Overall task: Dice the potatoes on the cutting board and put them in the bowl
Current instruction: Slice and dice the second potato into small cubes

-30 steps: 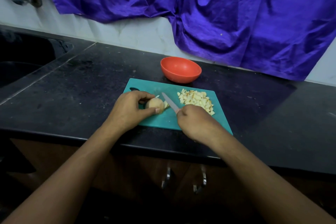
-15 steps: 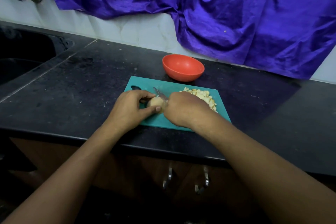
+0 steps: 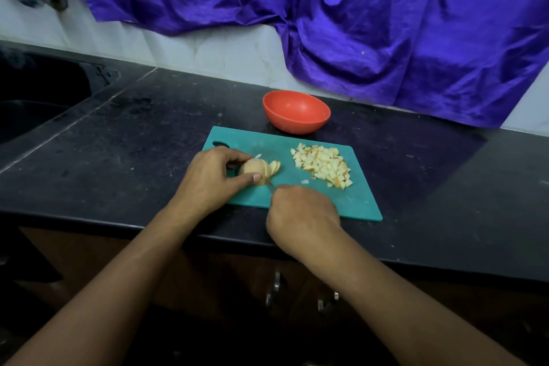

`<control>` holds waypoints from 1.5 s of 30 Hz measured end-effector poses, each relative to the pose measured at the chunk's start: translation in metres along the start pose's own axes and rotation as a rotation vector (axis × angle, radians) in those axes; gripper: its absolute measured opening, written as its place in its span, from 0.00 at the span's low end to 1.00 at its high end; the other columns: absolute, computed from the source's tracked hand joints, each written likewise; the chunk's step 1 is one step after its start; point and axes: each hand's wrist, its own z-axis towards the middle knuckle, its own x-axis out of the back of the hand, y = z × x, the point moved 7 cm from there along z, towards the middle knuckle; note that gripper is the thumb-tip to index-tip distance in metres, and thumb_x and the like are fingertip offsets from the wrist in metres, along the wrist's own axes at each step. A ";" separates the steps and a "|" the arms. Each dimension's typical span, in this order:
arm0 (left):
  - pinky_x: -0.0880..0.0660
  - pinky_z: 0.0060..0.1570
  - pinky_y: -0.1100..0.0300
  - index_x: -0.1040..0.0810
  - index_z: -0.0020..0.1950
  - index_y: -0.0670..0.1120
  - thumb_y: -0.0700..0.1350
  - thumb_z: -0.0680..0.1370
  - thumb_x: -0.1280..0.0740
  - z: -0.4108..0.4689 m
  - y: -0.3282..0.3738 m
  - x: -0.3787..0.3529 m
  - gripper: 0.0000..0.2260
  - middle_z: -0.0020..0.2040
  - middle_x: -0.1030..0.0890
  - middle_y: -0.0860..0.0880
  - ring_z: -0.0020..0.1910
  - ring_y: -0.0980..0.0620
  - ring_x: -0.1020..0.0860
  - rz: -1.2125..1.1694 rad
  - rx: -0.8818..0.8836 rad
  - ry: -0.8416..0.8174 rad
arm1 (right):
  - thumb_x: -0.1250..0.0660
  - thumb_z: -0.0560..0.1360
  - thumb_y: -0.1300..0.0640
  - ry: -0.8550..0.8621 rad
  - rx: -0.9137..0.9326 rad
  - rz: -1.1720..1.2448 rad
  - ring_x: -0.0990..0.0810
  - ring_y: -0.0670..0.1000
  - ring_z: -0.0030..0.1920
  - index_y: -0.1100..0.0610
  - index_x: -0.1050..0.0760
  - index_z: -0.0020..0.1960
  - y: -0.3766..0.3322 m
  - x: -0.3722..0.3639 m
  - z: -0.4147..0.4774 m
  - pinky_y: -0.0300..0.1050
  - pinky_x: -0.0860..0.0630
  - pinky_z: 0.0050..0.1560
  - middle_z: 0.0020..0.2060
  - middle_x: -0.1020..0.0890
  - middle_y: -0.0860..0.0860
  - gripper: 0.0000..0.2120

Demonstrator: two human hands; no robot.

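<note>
Half the job, roughly, looks done. Nearest me, the right hand (image 3: 303, 214) is curled round a knife (image 3: 269, 183), its thin blade barely showing against the potato (image 3: 251, 169). The left hand (image 3: 211, 178) pinches that potato between thumb and bent fingers on the teal cutting board (image 3: 356, 205); several slices (image 3: 274, 168) fan off its right end, not yet cubed. Farther right on the board lies a heap of diced pieces (image 3: 323, 166). Just beyond the board's far edge sits the orange bowl (image 3: 297, 111), nothing showing inside, so the transfer is all left to do.
</note>
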 end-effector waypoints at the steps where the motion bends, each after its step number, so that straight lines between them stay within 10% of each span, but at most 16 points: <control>1: 0.21 0.57 0.52 0.16 0.62 0.53 0.55 0.71 0.21 0.000 0.000 0.000 0.20 0.56 0.15 0.55 0.53 0.59 0.19 0.000 0.000 0.005 | 0.41 0.83 0.52 -0.011 -0.015 0.053 0.21 0.54 0.50 0.55 0.25 0.61 0.007 -0.001 0.000 0.50 0.28 0.44 0.52 0.20 0.53 0.11; 9: 0.22 0.58 0.54 0.17 0.64 0.53 0.56 0.72 0.22 -0.002 0.001 0.001 0.21 0.57 0.16 0.55 0.54 0.59 0.20 0.007 0.007 -0.007 | 0.46 0.86 0.47 -0.115 -0.096 0.400 0.20 0.49 0.41 0.55 0.23 0.56 0.031 0.007 0.008 0.46 0.27 0.37 0.44 0.20 0.52 0.17; 21: 0.22 0.61 0.52 0.15 0.61 0.51 0.51 0.73 0.23 -0.002 0.000 0.002 0.17 0.56 0.15 0.55 0.55 0.58 0.19 0.004 0.006 0.009 | 0.42 0.83 0.53 -0.069 0.024 0.123 0.24 0.52 0.43 0.53 0.32 0.40 -0.001 0.042 0.020 0.46 0.31 0.38 0.40 0.25 0.51 0.14; 34: 0.22 0.60 0.52 0.15 0.61 0.51 0.51 0.72 0.22 -0.002 -0.003 0.003 0.18 0.57 0.15 0.54 0.55 0.56 0.19 0.017 -0.004 0.027 | 0.40 0.83 0.56 -0.025 0.015 0.001 0.21 0.57 0.61 0.56 0.25 0.69 -0.025 0.007 0.017 0.50 0.30 0.48 0.63 0.21 0.55 0.16; 40: 0.24 0.53 0.60 0.14 0.60 0.50 0.52 0.72 0.21 -0.004 -0.002 0.004 0.18 0.55 0.14 0.55 0.51 0.58 0.20 0.028 0.017 0.036 | 0.41 0.83 0.54 -0.049 -0.024 0.064 0.20 0.57 0.55 0.56 0.24 0.61 -0.004 0.000 0.003 0.51 0.26 0.47 0.56 0.20 0.55 0.12; 45: 0.22 0.54 0.57 0.14 0.59 0.51 0.54 0.72 0.22 -0.004 -0.001 0.004 0.18 0.54 0.14 0.55 0.50 0.59 0.20 0.031 0.029 0.030 | 0.44 0.84 0.49 -0.124 -0.146 0.512 0.23 0.48 0.28 0.58 0.22 0.50 0.024 -0.001 0.011 0.39 0.30 0.26 0.37 0.20 0.53 0.16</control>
